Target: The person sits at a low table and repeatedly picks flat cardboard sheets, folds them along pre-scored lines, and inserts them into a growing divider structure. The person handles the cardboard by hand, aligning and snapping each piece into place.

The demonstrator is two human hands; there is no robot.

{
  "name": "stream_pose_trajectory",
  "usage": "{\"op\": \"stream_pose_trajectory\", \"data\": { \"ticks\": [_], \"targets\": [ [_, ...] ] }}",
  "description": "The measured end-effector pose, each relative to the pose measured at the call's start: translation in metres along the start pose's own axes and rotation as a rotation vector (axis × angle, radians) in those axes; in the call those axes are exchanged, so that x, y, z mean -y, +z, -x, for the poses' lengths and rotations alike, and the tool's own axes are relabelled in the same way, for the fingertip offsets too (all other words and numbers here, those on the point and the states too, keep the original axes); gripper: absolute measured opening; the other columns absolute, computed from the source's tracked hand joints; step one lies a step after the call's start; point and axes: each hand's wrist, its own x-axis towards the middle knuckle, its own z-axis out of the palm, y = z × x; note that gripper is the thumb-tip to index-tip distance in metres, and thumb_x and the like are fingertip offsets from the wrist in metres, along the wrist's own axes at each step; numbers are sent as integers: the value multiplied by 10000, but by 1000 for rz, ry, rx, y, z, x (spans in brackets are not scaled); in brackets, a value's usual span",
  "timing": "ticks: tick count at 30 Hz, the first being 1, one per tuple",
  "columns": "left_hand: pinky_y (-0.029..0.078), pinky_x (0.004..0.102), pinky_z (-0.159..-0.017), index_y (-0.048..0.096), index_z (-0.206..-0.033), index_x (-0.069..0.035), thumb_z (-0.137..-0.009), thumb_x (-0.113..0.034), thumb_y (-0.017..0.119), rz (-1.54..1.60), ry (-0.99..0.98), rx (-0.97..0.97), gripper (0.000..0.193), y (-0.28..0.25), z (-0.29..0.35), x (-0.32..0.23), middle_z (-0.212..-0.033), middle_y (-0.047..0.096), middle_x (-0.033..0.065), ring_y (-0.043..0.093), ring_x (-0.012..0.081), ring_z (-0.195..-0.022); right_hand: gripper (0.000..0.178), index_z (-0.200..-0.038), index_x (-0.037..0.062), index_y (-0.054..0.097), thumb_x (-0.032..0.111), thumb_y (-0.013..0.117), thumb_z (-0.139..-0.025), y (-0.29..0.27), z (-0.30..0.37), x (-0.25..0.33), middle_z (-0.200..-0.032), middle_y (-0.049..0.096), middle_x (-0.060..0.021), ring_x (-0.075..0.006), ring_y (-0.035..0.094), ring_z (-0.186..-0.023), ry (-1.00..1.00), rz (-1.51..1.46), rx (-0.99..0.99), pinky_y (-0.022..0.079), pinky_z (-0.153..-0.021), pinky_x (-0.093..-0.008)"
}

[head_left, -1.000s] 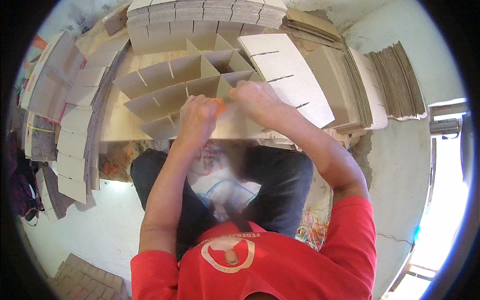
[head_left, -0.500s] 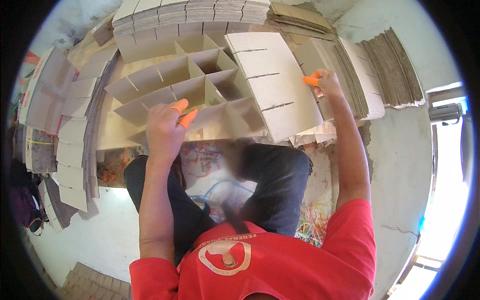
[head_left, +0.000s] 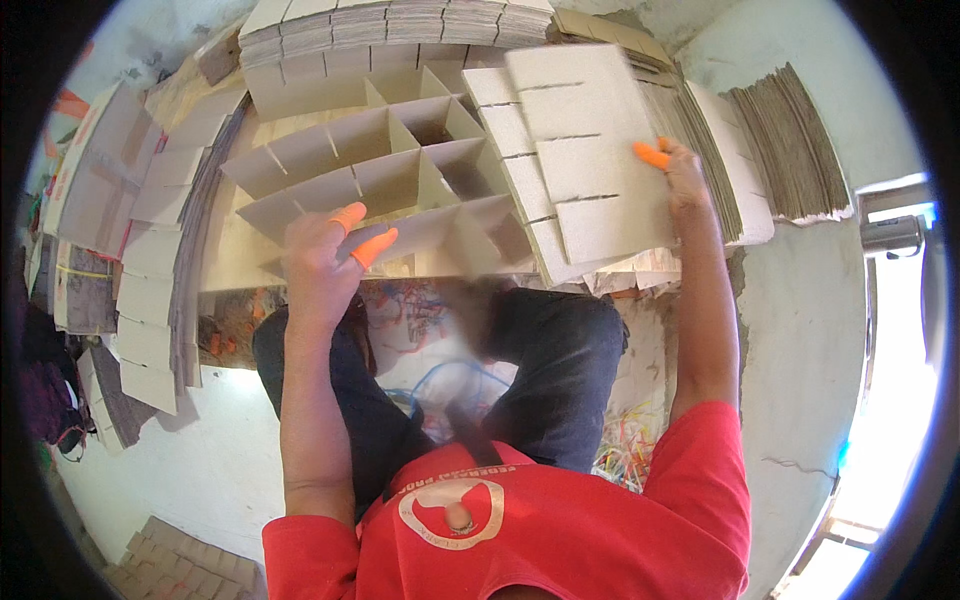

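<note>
My right hand (head_left: 686, 180), an orange cover on a fingertip, grips the right edge of a slotted cardboard divider (head_left: 600, 150). That divider is tilted and overlaps another slotted cardboard sheet (head_left: 505, 125) under it. To their left stands a half-assembled cardboard partition grid (head_left: 385, 180) of crossed strips. My left hand (head_left: 322, 265) is over the grid's near left side. Its orange-covered thumb and forefinger are apart, with no held thing visible between them; its other fingers are partly hidden.
Slotted cardboard is stacked at the back (head_left: 400, 30), along the left (head_left: 150, 290) and at the right (head_left: 790, 145). A cardboard box (head_left: 100, 175) stands at the far left. My legs (head_left: 560, 370) are below the table edge (head_left: 240, 283), with coloured plastic strips (head_left: 625, 445) nearby.
My right hand has moved slightly right and nearer, shifting the upper divider rightward and exposing the sheet beneath. My left hand has shifted slightly left, and its thumb and forefinger look farther apart.
</note>
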Motion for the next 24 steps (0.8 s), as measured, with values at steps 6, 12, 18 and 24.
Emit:
{"op": "stream_pose_trajectory", "data": {
  "ticks": [6, 12, 18, 24],
  "targets": [
    [448, 409, -704, 721, -854, -53, -635, -163, 840, -61, -20, 63, 273, -15, 5, 17, -748, 641, 95, 572, 302, -753, 440, -1344, -12, 520, 32, 569, -909, 18, 89, 147, -1148, 653, -181, -171, 654, -978, -357, -247, 203, 561, -802, -283],
    [427, 409, -731, 697, -749, -50, -669, -121, 794, 52, -52, 109, 144, -4, 13, 32, -678, 601, 105, 552, 297, -723, 615, -1391, 22, 499, 27, 730, -822, 106, 138, 202, -895, 638, -11, -49, 576, -784, -857, 276, 356, 487, -749, -195],
    [411, 397, -733, 665, -719, -64, -717, -131, 753, 87, 31, 117, 111, 4, 10, 27, -665, 581, 97, 545, 284, -723, 609, -1355, 15, 533, 1, 741, -783, 159, 138, 206, -828, 553, 33, -29, 454, -748, -944, 280, 455, 427, -725, -178],
    [408, 390, -727, 689, -749, -60, -731, -154, 744, 54, 12, 119, 110, 6, 9, 33, -664, 574, 100, 539, 282, -719, 596, -1349, 15, 533, -6, 729, -787, 167, 134, 215, -872, 636, -5, -29, 498, -772, -978, 330, 499, 441, -728, -192]
  ]
}}
